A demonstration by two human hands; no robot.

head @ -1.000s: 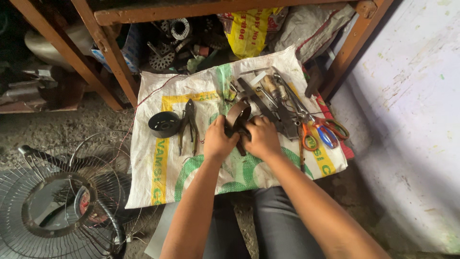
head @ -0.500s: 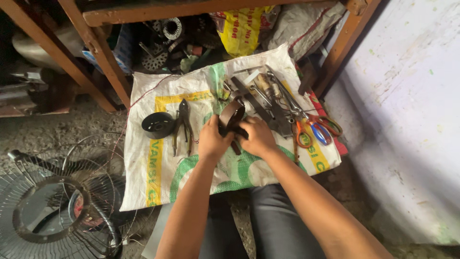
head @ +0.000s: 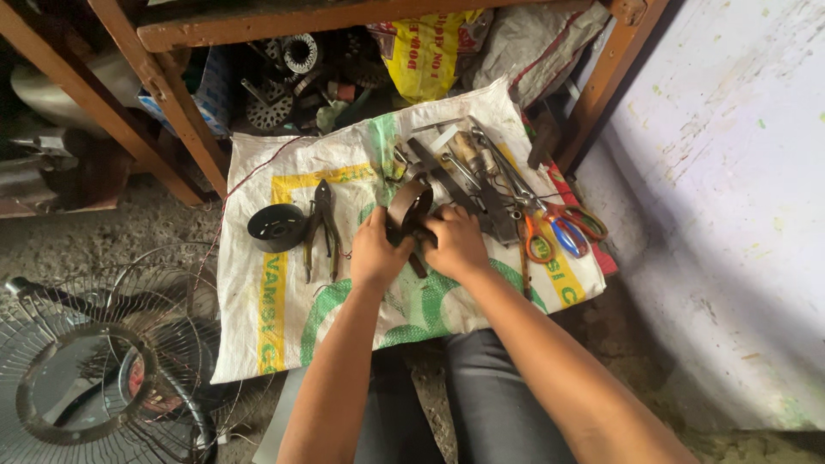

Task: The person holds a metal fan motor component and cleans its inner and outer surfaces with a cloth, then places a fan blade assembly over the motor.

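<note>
I see both hands meeting over the middle of the sack (head: pixel 284 318), which lies spread on the floor. The left hand (head: pixel 375 253) has its grip closed on the left side of the metal ring (head: pixel 410 209), a dark, rusty part held up on edge just above the sack. The right hand (head: pixel 458 243) closes on the ring's right side, fingers curled round it, and a dark stub pokes out below, between the two hands.

Left of the hands I count one pair of pliers (head: pixel 322 225), lying flat with the handles towards me, and one black cup (head: pixel 277 227) just beside it, open side up. To the right, a heap of tools (head: pixel 477 176) lies crosswise, overlapping too much for me to count. At its near end I make out two pairs of scissors (head: pixel 563 228), one with orange handles, one with blue and red, touching each other.

One fan guard (head: pixel 94 369) sits at lower left, off the sack, its wire cage partly over the sack's edge. Behind the sack stands a wooden frame (head: pixel 163 86) with metal parts beneath it and one yellow bag (head: pixel 427 60). My two knees in grey show at the bottom.
</note>
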